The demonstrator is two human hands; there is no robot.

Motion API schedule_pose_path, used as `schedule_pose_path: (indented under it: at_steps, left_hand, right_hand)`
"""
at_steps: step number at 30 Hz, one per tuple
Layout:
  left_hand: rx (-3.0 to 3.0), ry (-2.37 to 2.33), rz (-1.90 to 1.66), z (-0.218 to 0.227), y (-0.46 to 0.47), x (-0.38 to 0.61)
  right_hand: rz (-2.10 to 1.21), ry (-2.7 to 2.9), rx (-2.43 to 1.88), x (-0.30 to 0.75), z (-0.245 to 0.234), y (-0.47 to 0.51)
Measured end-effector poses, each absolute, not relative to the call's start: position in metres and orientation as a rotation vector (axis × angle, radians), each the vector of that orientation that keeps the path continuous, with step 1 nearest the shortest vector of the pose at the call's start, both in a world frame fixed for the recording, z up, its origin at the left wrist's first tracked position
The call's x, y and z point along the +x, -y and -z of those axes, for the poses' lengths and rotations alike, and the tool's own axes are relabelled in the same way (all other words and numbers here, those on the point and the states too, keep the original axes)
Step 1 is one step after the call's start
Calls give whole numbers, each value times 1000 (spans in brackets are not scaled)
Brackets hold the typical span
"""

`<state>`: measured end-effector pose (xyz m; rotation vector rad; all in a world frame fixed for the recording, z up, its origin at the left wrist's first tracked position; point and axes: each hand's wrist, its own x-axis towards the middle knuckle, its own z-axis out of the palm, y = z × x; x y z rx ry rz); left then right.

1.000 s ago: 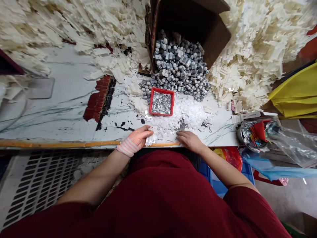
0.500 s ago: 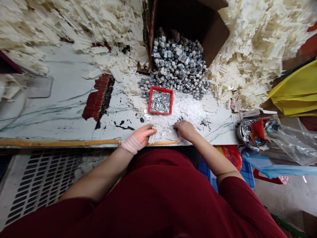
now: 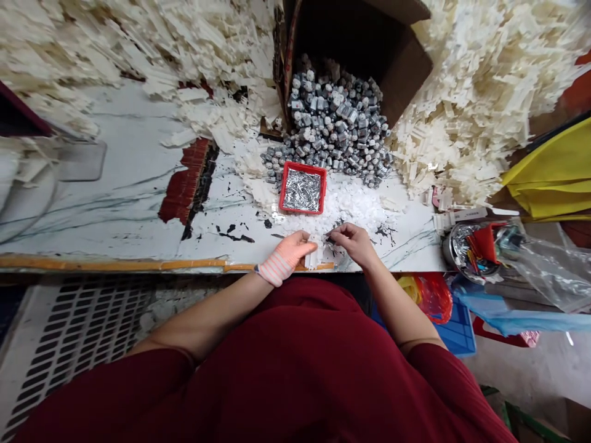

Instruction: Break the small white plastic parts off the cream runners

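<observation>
Marble-look laminate covers the workbench, and ivory plastic offcuts lie banked along its far side. A person in a maroon shirt stands at the near edge, facing an open cardboard box that spills a heap of grey metal parts onto the bench. Just in front of that heap sits a red tray filled with silver pins, and a drift of white plastic crumbs spreads below it.

Both hands work close together at the bench's near edge, beside the crumbs. The left hand, in a peach glove with a striped cuff, has its fingers pressed together around a white plastic piece. The right hand pinches a small glinting piece between its fingertips, though it is too small to identify.

The step in hand looks like fitting or separating these small pieces. The next move seems to call for steady, precise fingertip control.
</observation>
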<state>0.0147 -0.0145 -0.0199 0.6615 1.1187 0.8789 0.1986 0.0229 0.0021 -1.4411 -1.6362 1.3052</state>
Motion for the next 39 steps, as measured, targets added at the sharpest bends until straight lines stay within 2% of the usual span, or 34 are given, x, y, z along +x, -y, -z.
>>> schedule_pose_path:
  at_steps: [2, 7, 12, 18, 24, 29, 34, 39]
  left_hand:
    - [651, -1092, -883, 18, 16, 16]
    - [716, -1111, -912, 13, 20, 13]
    - [842, -1195, -870, 2, 21, 9]
    - [901, -1223, -787, -4, 25, 11]
    - [1119, -1250, -705, 1, 33, 11]
    - [982, -1188, -621, 4, 30, 5]
    - [947, -1200, -623, 13, 25, -4]
    - [875, -1162, -667, 25, 25, -9]
  right_hand:
    - [-1326, 1629, -1380, 188, -1, -16]
    - [-1088, 1851, -1376, 175, -1, -7]
    - [-1184, 1732, -1423, 174, -2, -3]
    - [-729, 2094, -1541, 172, -4, 8]
    - [-955, 2016, -1544, 179, 8, 23]
    - [-1264, 2116, -1416, 199, 14, -4]
    - [-673, 2599, -1501, 206, 24, -48]
    - [-524, 2882, -1575, 202, 28, -58]
